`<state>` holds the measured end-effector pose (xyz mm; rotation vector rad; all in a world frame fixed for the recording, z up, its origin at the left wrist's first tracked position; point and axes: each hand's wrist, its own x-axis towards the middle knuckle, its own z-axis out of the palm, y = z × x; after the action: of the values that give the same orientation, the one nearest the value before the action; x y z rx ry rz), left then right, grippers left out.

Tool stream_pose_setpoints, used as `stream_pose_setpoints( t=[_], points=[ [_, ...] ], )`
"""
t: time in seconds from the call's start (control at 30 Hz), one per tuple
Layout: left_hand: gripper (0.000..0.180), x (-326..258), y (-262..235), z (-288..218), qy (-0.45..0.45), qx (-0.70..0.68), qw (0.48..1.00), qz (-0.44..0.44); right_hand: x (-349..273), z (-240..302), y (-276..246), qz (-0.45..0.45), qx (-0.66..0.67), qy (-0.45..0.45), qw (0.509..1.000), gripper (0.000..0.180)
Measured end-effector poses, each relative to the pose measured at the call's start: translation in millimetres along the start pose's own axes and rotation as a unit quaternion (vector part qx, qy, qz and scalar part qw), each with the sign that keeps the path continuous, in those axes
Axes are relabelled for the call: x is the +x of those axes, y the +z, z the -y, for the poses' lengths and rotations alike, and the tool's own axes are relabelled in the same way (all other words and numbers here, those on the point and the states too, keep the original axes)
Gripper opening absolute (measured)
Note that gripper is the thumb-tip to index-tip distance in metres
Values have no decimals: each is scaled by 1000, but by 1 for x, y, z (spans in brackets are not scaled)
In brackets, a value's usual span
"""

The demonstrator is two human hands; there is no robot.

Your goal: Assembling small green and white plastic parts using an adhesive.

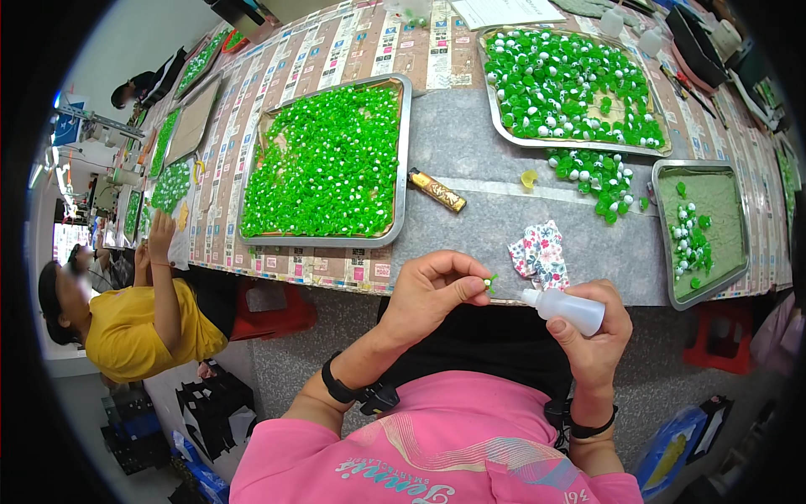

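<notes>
Pinching one small green-and-white piece (492, 280) at the front edge of the tabletop (453, 50), the left hand (420, 296) has thumb and forefinger pressed together on it, the grip so near the rim of the piece that most likely it leaves the face bare. Right hand (598, 336): fingers wrapped around one pale squeeze bottle (578, 312), laid over nearly sideways, nozzle aimed left at the piece and just apart from it; a hold that would seem to suit squeezing. Just beyond, one floral cloth (540, 252) lies on a grey sheet (470, 244), probably kept central for easy reach by either hand. Farther up the sheet: one gold-and-dark tube (438, 191) and one yellow piece (528, 179), well apart. Three metal-rimmed trays around the work: a large left tray (405, 151), densely filled with green-and-white pieces; a large upper right tray (489, 94), also full bar a gap, with a loose pile (600, 181) below its near edge; a small right tray (726, 202), a cluster toward its left side. Pieces overlap, too many to count. Outward, two red stools (269, 312) at floor level; leftward, one co-worker in yellow (138, 332), both hands raised near the table edge.
</notes>
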<state>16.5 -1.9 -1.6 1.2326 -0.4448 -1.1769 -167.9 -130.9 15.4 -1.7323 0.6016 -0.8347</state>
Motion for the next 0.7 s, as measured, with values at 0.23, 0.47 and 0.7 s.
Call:
stream_pose_setpoints(
  t=[0.23,0.47,0.7],
  points=[
    [13,-1,-1,-1,0,-3,1000,3,-2,-2,-1,-19,14,9,1000,35],
    [11,-4,-1,-3,5,-13,1000,-13,17,-1,14,-34,13,69,997,32],
    [12,-9,-4,-1,-2,-38,999,-34,51,-16,44,26,-88,-37,995,35]
  ],
)
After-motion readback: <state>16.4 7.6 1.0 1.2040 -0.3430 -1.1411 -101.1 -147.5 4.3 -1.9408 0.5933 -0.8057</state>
